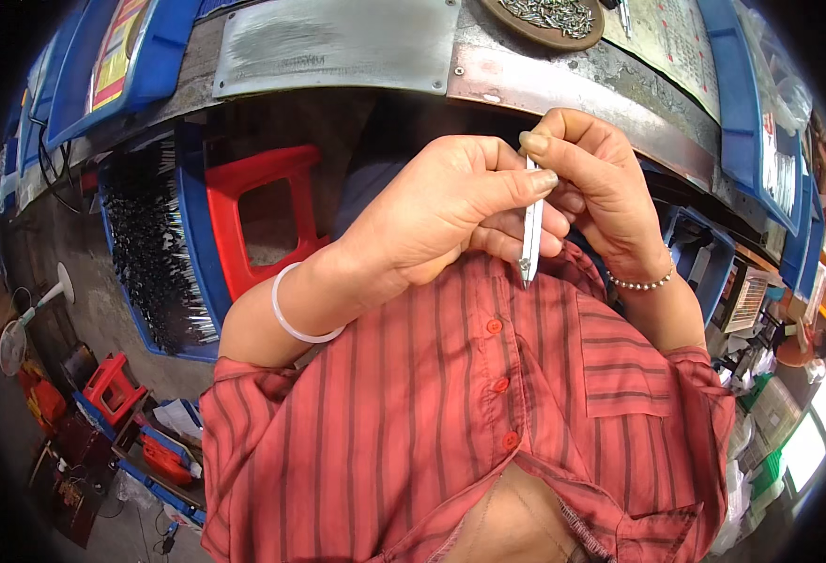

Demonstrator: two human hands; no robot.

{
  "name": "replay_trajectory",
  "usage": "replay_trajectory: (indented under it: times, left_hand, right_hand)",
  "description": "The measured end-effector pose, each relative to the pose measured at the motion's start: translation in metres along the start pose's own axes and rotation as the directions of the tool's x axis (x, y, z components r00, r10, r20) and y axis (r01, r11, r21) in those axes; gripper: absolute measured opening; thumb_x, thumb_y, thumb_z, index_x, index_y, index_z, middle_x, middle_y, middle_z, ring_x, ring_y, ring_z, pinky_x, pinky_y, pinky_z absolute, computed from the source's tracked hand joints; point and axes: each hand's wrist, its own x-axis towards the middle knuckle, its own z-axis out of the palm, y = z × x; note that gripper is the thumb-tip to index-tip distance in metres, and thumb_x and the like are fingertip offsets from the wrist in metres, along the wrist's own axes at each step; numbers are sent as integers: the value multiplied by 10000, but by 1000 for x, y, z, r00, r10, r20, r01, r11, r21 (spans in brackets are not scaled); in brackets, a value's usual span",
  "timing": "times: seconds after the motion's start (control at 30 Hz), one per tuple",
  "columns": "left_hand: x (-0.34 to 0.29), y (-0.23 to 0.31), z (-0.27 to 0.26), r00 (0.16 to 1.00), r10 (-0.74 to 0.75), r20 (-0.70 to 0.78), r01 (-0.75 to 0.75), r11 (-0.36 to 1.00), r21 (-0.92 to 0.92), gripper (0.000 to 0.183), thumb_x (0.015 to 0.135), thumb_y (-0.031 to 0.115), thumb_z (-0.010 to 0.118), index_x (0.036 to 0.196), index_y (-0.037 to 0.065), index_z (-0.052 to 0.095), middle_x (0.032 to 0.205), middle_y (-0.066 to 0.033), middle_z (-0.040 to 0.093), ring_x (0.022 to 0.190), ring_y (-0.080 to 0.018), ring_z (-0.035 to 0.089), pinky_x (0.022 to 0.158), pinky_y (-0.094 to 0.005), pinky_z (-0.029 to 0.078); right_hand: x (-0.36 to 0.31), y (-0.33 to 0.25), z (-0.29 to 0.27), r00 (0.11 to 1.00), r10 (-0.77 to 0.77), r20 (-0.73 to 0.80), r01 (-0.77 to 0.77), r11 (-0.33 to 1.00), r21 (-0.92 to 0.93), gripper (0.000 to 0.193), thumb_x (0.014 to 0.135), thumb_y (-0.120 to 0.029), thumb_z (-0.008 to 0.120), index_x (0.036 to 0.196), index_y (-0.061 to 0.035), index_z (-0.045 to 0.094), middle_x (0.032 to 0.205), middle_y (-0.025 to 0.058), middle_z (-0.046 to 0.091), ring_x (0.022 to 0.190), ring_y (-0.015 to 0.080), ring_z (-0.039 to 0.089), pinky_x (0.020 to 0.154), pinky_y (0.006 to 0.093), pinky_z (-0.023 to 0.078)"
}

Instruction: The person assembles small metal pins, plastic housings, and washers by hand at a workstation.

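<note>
A slim white and silver stick-like piece (530,235), long and narrow like a pen, is held between both hands in front of my chest. Its narrow metal end points down toward my shirt. My left hand (441,202), a white bangle on its wrist, is closed on it, the thumb pressed along the side. My right hand (605,174), with a beaded bracelet at the wrist, pinches its upper end between thumb and fingers. The fingers cover that upper end, so its exact kind cannot be made out.
A brown bowl (563,38) of small metal parts rests on the bench beyond my hands, by a metal plate (338,47). To the left stand a blue bin (197,235) of black and silver pieces and a red stool (235,216). Blue trays (751,122) line the right.
</note>
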Motion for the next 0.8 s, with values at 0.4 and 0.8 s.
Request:
replay_trajectory:
  times: [0.4, 0.8]
  left_hand:
    - [2, 2, -7, 997, -80, -11, 79, 994, -74, 219, 893, 189, 569, 952, -20, 545, 871, -169, 660, 728, -195, 673, 622, -243, 562]
    - [6, -5, 3, 993, 113, -46, -119, 977, -176, 371, 954, 359, 426, 995, 0, 507, 780, -121, 638, 642, -204, 650, 556, -277, 536]
  right_hand:
    - [9, 7, -3, 997, 55, 51, -57, 997, 45, 166, 847, -186, 631, 737, -71, 582, 632, -28, 541, 427, 4, 350, 376, 169, 243]
    - [6, -1, 12, 990, -89, 107, 47, 937, 347, 141, 888, -114, 572, 786, -32, 518, 531, 27, 486, 387, 75, 414, 346, 230, 337]
